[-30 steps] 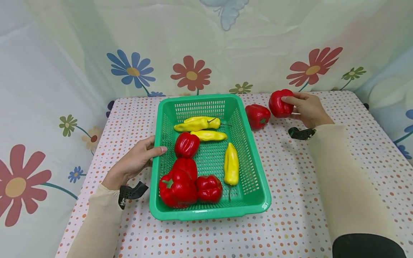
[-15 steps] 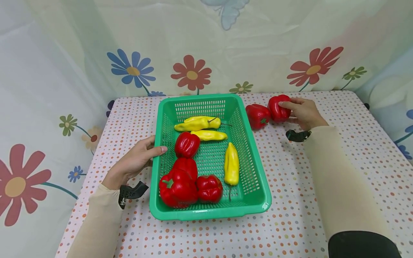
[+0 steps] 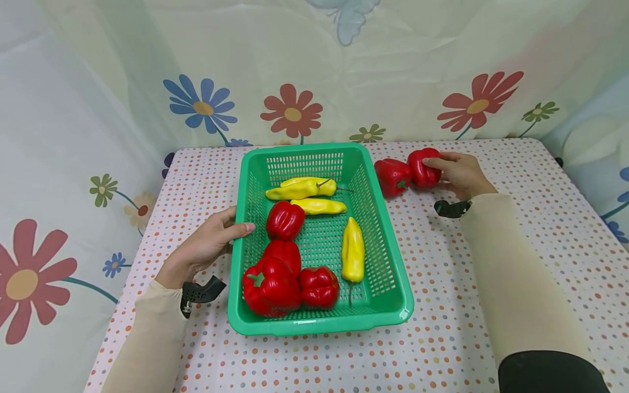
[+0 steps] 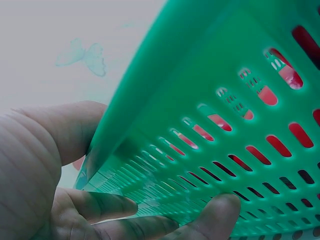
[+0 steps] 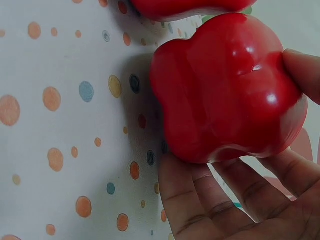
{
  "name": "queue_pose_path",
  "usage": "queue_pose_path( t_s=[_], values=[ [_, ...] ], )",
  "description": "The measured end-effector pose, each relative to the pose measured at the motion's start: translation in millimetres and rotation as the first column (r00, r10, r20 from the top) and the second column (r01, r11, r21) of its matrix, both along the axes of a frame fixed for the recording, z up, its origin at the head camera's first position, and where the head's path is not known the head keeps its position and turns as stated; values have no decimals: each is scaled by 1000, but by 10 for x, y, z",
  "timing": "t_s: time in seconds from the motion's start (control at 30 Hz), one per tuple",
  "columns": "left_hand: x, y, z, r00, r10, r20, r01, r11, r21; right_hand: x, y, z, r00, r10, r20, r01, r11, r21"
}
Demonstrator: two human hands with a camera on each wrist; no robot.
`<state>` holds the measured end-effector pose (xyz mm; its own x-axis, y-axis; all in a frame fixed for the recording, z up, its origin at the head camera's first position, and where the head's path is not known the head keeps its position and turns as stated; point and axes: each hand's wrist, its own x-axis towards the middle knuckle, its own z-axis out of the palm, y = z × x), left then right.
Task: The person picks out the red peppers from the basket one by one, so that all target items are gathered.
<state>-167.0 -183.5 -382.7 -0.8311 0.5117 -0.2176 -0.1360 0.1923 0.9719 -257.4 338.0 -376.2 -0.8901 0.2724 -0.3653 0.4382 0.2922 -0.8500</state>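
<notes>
Stretches flat as a table point(image 3: 442, 273) under a white polka-dot cloth point(image 3: 196, 174). Bears a green plastic basket point(image 3: 319, 327) centrally and a red bell pepper point(image 3: 391, 178) just beside it, at two o'clock. Towards that pepper's three o'clock, shows a second red bell pepper point(image 3: 423, 170); cannot tell if resting there.

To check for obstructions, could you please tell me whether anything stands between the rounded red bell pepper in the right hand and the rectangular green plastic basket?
Yes: another rounded, glossy red bell pepper lies between the held red bell pepper and the green plastic basket. Nothing visible separates the right hand from its pepper.
</notes>
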Motion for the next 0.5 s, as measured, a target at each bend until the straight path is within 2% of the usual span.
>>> queue_pose_path(
  t_s=[0.5],
  values=[
    [-2, 8, 1, 1000, -3, -7, 3, 1000, -7, 6, -42, -5, 1000, 8, -10, -8, 1000, 21]
  ],
)
